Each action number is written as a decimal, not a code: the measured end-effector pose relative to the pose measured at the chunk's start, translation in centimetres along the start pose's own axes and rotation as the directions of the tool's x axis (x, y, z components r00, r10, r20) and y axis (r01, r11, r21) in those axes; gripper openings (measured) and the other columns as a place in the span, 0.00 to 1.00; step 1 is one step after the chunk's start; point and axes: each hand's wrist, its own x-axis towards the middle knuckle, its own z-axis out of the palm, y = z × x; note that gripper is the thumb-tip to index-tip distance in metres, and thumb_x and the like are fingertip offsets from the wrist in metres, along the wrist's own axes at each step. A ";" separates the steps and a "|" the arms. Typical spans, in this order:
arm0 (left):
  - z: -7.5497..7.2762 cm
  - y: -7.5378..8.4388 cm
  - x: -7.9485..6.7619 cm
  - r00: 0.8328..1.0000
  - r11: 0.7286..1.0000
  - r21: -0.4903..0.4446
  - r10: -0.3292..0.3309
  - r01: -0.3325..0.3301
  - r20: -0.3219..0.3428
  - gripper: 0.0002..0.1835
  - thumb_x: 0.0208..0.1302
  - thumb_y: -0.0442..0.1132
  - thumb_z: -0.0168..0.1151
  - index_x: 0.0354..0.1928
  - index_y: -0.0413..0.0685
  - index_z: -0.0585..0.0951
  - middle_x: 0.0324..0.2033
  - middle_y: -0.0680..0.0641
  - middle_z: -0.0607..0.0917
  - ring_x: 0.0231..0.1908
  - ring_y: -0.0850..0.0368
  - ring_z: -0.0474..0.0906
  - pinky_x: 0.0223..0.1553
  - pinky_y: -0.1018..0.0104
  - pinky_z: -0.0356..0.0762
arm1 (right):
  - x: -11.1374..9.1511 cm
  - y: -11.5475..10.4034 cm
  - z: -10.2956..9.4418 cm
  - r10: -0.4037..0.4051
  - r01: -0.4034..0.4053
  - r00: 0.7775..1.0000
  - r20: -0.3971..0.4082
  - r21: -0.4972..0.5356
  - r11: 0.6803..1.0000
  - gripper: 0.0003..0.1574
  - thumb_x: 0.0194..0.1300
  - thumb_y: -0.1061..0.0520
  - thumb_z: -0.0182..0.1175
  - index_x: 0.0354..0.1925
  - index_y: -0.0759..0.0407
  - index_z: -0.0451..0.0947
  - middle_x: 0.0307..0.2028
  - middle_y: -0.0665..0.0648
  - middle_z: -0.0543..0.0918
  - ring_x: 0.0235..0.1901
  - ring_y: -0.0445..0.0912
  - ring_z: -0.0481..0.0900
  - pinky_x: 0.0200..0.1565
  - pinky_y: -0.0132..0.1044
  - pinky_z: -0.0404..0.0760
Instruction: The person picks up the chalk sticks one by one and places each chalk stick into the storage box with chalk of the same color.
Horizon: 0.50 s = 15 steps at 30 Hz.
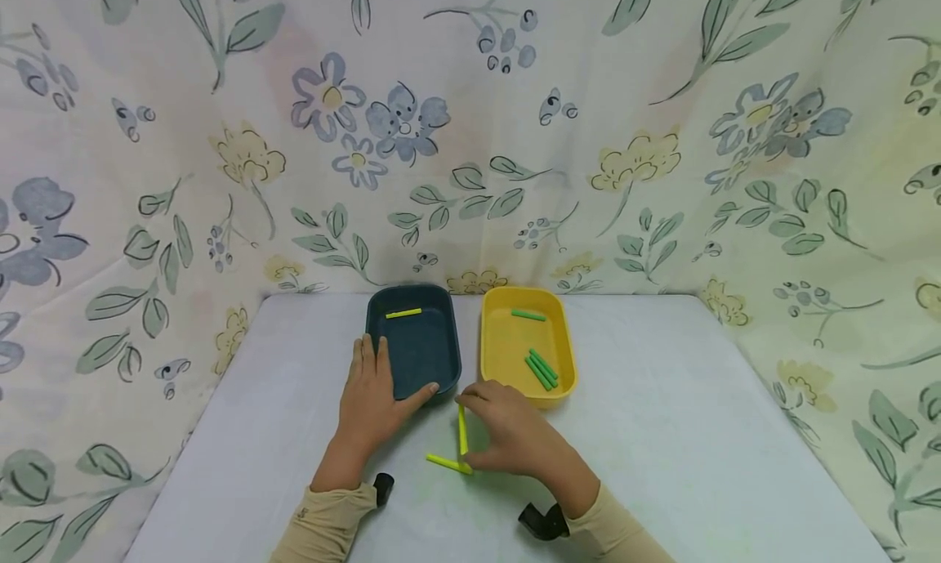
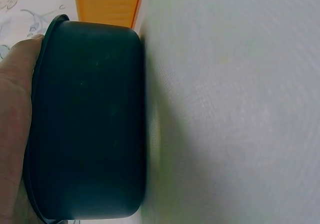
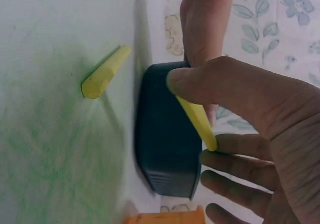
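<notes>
My left hand rests on the near left rim of a dark blue tray, fingers straight and thumb spread along the front edge. One yellow chalk stick lies inside that tray. Between thumb and forefinger, my right hand pinches another yellow chalk stick by its two ends, in front of the trays. Its other fingers spread apart. Below it, a further yellow chalk stick lies on the white cloth. The dark tray's outer wall fills much of the left wrist view.
Right of the dark tray stands a yellow tray holding several green chalk sticks. Green smears mark the white tablecloth. A floral curtain hangs behind the table. Black devices are worn on the wrists.
</notes>
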 end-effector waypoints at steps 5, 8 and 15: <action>0.0 0.0 -0.1 1.000 1.000 0.001 -0.001 0.001 0.000 0.70 0.59 0.81 0.62 0.84 0.35 0.50 0.83 0.27 0.43 0.84 0.30 0.37 0.81 0.34 0.51 | 0.0 0.2 -0.1 -0.006 0.008 0.998 -0.057 0.031 0.999 0.51 0.52 0.36 0.82 0.67 0.56 0.80 0.62 0.51 0.82 0.61 0.46 0.79 0.63 0.45 0.82; 0.0 0.0 -0.1 1.000 1.000 0.005 0.003 -0.003 0.002 0.70 0.59 0.81 0.62 0.84 0.34 0.50 0.83 0.27 0.43 0.84 0.30 0.37 0.81 0.34 0.51 | 0.0 0.5 -0.2 -0.012 0.015 0.995 -0.098 0.040 0.999 0.50 0.51 0.36 0.82 0.67 0.56 0.81 0.62 0.51 0.83 0.61 0.46 0.79 0.63 0.46 0.82; 0.1 -0.1 0.1 1.000 1.000 0.009 0.002 -0.003 0.012 0.70 0.59 0.82 0.61 0.84 0.35 0.49 0.83 0.27 0.42 0.84 0.30 0.37 0.81 0.34 0.51 | 0.6 1.4 -0.6 0.005 -0.004 0.986 -0.166 0.006 1.000 0.51 0.49 0.35 0.83 0.66 0.56 0.82 0.62 0.52 0.84 0.61 0.48 0.81 0.62 0.47 0.83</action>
